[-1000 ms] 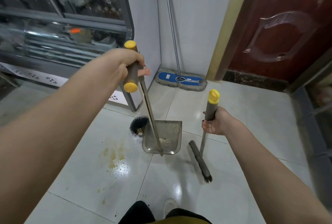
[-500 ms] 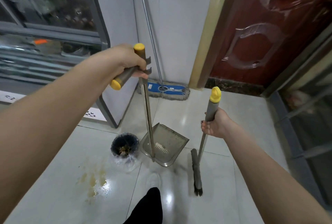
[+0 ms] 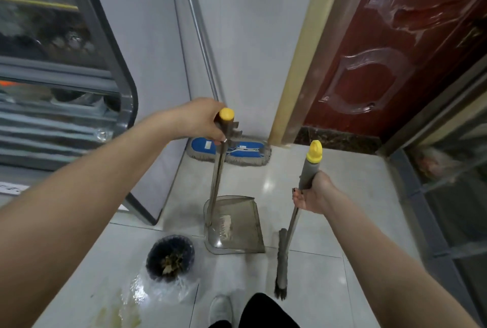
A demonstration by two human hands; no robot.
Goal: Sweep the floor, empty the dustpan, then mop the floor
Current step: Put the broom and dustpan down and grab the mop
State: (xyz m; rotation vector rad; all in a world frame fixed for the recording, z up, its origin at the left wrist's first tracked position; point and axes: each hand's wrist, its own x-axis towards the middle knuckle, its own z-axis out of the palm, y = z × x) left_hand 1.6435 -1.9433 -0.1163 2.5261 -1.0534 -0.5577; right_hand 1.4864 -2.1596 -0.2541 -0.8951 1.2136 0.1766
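Note:
My left hand grips the yellow-capped top of the dustpan's long handle. The grey dustpan stands on the tiled floor with a pale comb strip inside. My right hand holds the grey broom handle just under its yellow cap. The broom head hangs low, right of the dustpan. A small dark bin with a clear liner holds brown debris, left of the dustpan. A blue flat mop leans against the white wall behind.
A glass-fronted display cabinet fills the left. A dark red door stands at the right with a glass partition beside it. A yellowish wet stain lies on the tiles near the bin. My shoe shows at the bottom.
The view has come closer to the wall. The dustpan has swung from tilted beside the bin to level, further right. The broom head has stayed low at the right.

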